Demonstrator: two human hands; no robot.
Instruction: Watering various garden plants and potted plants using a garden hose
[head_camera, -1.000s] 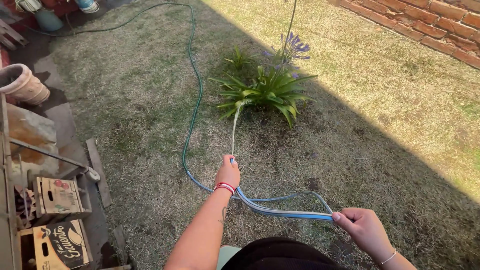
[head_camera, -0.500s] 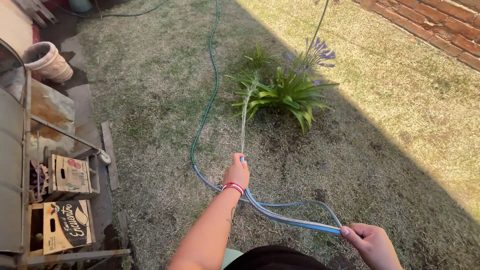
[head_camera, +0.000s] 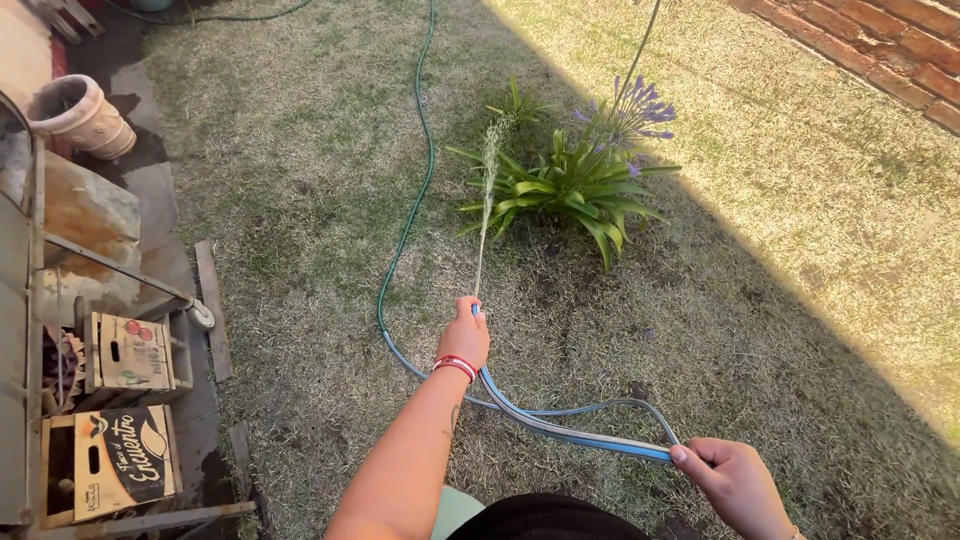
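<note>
Your left hand (head_camera: 465, 338) is gripping the hose (head_camera: 408, 215) end, your right hand (head_camera: 735, 482) is clutching its loop; one flowering plant (head_camera: 575, 180) far, two boxes (head_camera: 125, 350) left.

A long, thin garden hose of flexible plastic (head_camera: 405, 230), green over its far stretch and pale blue near the person, snakes down across the dry grass from the top of the view. Its blue end bends into a flat loop low in the frame, doubled back on itself. From the tip a narrow jet of water (head_camera: 487, 210) shoots straight up the view, breaking into spray at its far end.
</note>
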